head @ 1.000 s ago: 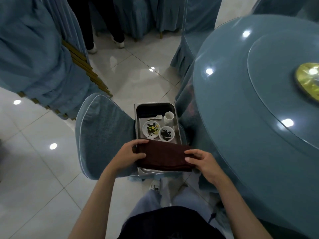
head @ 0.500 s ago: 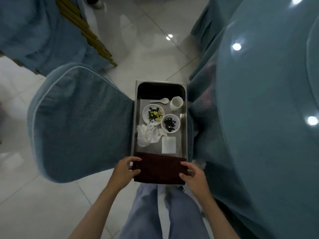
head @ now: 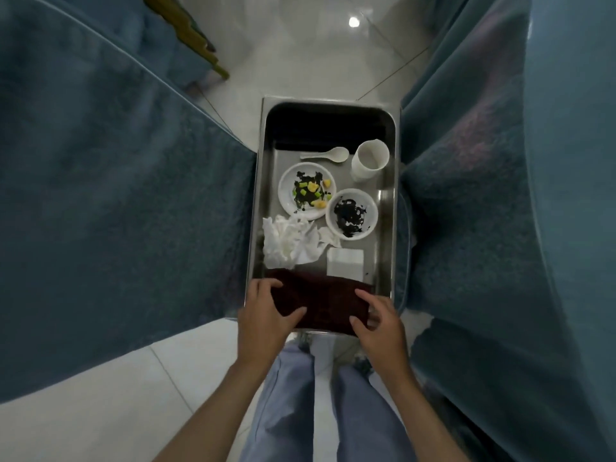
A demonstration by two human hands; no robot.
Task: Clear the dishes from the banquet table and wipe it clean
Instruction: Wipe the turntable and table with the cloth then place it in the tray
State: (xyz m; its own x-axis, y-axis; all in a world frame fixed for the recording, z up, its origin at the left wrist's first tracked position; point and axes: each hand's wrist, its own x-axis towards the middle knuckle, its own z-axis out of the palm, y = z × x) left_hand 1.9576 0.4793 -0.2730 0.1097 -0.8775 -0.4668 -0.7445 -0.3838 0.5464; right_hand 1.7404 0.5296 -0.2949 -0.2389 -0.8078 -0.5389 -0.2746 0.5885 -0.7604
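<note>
Gripping the left end of a folded maroon cloth (head: 320, 301), the left hand (head: 266, 316) curls its fingers (head: 263, 284) over the edge, thumb on top. The right hand (head: 381, 325) rests spread, bent fingers on the right end. The cloth lies across the near end of a steel tray (head: 258, 195), which holds a soiled plate (head: 290, 195), soiled bowl (head: 370, 208), white cup (head: 370, 160), ceramic spoon (head: 328, 155), crumpled napkins (head: 288, 243) and a white packet (head: 345, 266).
</note>
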